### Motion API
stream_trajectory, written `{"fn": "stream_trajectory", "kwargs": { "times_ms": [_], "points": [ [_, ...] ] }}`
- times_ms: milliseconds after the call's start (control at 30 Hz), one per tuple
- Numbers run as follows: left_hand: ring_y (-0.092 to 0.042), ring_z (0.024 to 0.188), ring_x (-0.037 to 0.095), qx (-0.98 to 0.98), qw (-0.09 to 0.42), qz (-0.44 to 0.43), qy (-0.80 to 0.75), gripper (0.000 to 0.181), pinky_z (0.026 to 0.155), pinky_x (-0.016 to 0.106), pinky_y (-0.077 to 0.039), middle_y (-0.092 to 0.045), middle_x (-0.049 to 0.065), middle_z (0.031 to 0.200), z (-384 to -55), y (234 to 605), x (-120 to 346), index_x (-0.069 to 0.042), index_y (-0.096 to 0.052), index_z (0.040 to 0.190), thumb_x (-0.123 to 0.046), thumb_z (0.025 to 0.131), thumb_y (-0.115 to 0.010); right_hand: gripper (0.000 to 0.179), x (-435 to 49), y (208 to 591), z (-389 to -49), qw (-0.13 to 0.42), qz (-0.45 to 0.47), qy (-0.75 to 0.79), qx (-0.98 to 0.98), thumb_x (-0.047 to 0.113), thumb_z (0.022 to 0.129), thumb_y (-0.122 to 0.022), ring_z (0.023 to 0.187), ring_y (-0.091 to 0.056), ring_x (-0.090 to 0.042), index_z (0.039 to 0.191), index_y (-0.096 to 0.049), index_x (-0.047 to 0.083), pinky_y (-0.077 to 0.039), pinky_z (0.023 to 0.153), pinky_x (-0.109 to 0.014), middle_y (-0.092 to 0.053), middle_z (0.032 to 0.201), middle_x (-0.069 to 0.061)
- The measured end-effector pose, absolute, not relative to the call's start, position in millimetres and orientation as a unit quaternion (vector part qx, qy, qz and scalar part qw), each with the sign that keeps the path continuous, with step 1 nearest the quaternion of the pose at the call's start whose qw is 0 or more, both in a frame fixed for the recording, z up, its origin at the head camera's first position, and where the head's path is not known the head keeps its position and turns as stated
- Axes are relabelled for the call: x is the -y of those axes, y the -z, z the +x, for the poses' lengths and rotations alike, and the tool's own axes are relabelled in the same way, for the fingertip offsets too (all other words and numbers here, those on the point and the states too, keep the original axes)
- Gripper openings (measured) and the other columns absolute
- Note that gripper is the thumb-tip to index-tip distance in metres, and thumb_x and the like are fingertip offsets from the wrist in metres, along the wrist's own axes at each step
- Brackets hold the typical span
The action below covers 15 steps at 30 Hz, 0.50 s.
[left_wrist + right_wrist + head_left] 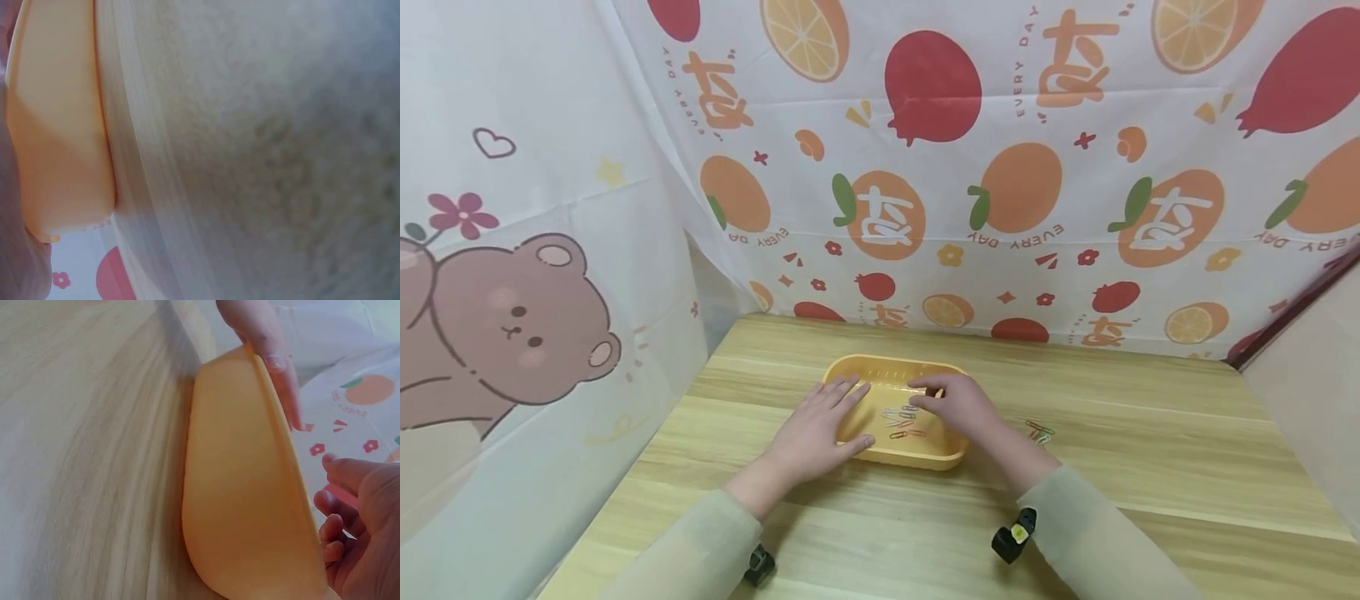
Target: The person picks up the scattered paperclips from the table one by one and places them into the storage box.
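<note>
A shallow yellow tray [902, 457] sits on the wooden table, with several silver and reddish paper clips [917, 432] lying on its bottom. At the tray's left end my left hand [808, 433] rests across the rim, fingers spread and nearly straight, thumb by the near edge. My right hand [966, 407] reaches over the right end, above the clips. Its thumb and forefinger stand apart, and the other fingers [332, 531] are loosely curled; no clip shows between them. The left wrist view catches mostly the tray's side wall [56, 137] and blurred tabletop.
Right of the tray, partly beside my right forearm, lies a small group of green and reddish paper clips [1040, 431] on the table [1150, 450]. A fruit-print cloth [940, 275] hangs behind the table, and a bear-print cloth [550, 333] hangs on the left.
</note>
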<state>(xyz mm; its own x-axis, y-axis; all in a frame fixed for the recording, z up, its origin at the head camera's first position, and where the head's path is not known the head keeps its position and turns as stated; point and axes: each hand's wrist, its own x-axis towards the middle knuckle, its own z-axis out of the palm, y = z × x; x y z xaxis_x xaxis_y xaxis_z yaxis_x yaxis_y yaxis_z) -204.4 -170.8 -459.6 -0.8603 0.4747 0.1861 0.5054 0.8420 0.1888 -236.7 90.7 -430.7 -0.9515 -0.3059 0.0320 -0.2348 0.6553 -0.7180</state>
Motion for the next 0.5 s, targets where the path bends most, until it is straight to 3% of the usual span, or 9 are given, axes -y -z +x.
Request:
{"fn": "stream_trajectory", "kwargs": {
  "times_ms": [233, 500],
  "points": [
    [-0.025, 0.148, 0.027, 0.958, 0.069, -0.256, 0.112, 0.082, 0.121, 0.049, -0.018, -0.032, 0.005, 0.16, -203.1, 460.4, 170.1, -0.021, -0.032, 0.157, -0.066, 0.092, -0.053, 0.032, -106.9, 423.1, -230.7, 0.05, -0.112, 0.397, -0.91, 0.031, 0.089, -0.075, 0.079, -0.053, -0.017, 0.12, -0.074, 0.023, -0.047, 0.064, -0.03, -0.061, 0.086, 0.004],
    [-0.027, 0.147, 0.03, 0.954, 0.085, -0.259, 0.123, 0.082, 0.122, 0.049, -0.017, -0.034, 0.008, 0.159, -201.3, 463.1, 169.9, -0.019, -0.035, 0.156, -0.059, 0.09, -0.062, 0.032, -138.9, 430.5, -225.6, 0.035, -0.075, 0.426, -0.901, 0.03, 0.09, -0.074, 0.08, -0.052, -0.018, 0.12, -0.074, 0.019, -0.045, 0.062, -0.029, -0.062, 0.09, 0.001]
  ]
}}
